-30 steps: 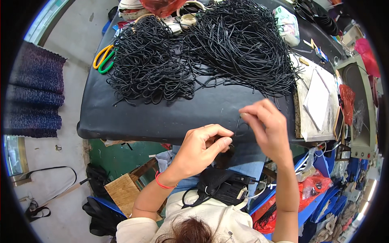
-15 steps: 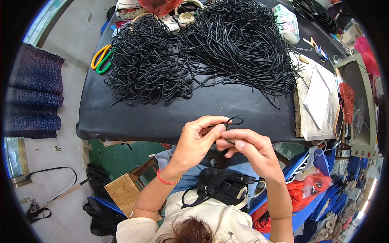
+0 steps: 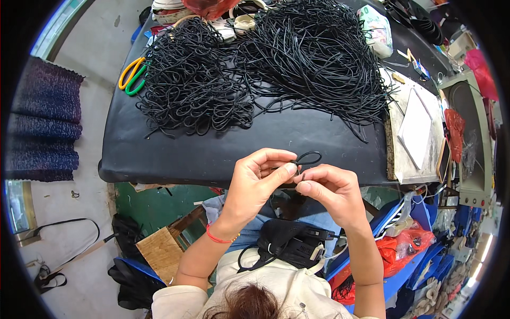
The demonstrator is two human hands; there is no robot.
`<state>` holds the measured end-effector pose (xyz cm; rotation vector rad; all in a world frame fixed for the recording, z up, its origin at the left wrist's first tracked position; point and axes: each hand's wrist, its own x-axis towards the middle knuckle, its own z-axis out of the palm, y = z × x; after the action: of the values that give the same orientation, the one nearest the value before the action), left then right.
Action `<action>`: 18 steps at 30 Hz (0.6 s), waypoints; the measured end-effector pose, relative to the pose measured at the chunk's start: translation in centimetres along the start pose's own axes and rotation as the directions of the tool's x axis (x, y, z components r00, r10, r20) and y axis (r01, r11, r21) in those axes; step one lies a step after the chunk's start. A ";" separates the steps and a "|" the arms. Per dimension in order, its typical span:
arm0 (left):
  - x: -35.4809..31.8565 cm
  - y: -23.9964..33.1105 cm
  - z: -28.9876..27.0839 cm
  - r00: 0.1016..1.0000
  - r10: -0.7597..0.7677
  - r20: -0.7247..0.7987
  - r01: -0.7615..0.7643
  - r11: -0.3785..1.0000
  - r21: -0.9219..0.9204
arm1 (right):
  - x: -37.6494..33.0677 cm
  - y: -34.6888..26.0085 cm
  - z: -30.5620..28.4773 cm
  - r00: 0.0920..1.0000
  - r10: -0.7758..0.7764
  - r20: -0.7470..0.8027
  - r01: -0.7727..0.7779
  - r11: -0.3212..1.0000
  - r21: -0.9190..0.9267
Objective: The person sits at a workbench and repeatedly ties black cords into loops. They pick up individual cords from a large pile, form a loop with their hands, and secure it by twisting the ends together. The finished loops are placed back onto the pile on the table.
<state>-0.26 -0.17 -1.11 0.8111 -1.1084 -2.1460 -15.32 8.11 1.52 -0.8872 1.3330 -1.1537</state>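
My left hand point(image 3: 256, 183) and my right hand point(image 3: 333, 190) meet just in front of the black table point(image 3: 212, 151), fingertips pinched together on one short black cord point(image 3: 308, 157) bent into a small loop. The loop sticks up between my thumbs. On the table lie two heaps of the same cord: a pile of looped pieces point(image 3: 194, 80) at the left and a bigger pile of straight lengths point(image 3: 319, 53) at the right. A red band circles my left wrist.
Yellow and green scissors point(image 3: 133, 74) lie at the table's left edge. White sheets on a board point(image 3: 417, 127) sit at the right, a grey machine point(image 3: 470, 138) beyond. A black pouch point(image 3: 289, 242) rests on my lap. Bags and a wooden board lie on the floor.
My right hand came back from the straight-cord pile to my left hand. The cord between them has been bent into a loop, and both hands now pinch it closer together.
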 end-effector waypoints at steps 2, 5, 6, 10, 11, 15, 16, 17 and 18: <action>-0.1 -0.2 0.3 0.995 0.085 -0.042 -0.082 0.995 0.064 | 0.3 0.0 -0.1 0.996 0.082 -0.038 -0.081 0.997 0.013; -0.4 -0.6 0.8 0.976 0.205 -0.075 -0.192 0.969 0.156 | 0.5 -0.4 0.0 0.983 0.169 -0.075 -0.163 0.983 0.081; -0.4 -0.7 0.9 0.972 0.224 -0.068 -0.210 0.963 0.167 | 0.6 -0.6 0.1 0.983 0.164 -0.084 -0.156 0.984 0.090; -0.3 -1.3 1.0 0.941 0.331 -0.064 -0.294 0.899 0.324 | 0.7 -0.2 0.4 0.973 0.137 -0.184 -0.117 0.987 0.114; -0.4 -1.3 1.0 0.934 0.351 -0.063 -0.307 0.881 0.360 | 0.6 0.0 0.7 0.971 0.084 -0.226 -0.067 0.995 0.080; -0.5 -1.1 0.8 0.976 0.208 -0.061 -0.192 0.960 0.205 | 0.6 2.1 1.2 0.914 -0.187 -0.361 0.132 0.977 -0.170; -0.6 -1.0 0.7 0.977 0.207 -0.049 -0.188 0.947 0.259 | 0.8 1.8 1.2 0.904 -0.241 -0.354 0.147 0.951 -0.272; -0.6 -0.9 0.6 0.983 0.183 -0.022 -0.167 0.935 0.314 | 1.0 1.7 1.2 0.893 -0.293 -0.342 0.158 0.915 -0.372; -0.7 -0.7 0.6 0.987 0.158 0.004 -0.148 0.918 0.368 | 1.0 1.9 0.3 0.938 -0.298 -0.178 0.206 0.890 -0.406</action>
<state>-0.43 0.93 -1.22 0.8785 -1.5357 -1.8180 -14.88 7.61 -0.52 -1.2690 1.7132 -1.2500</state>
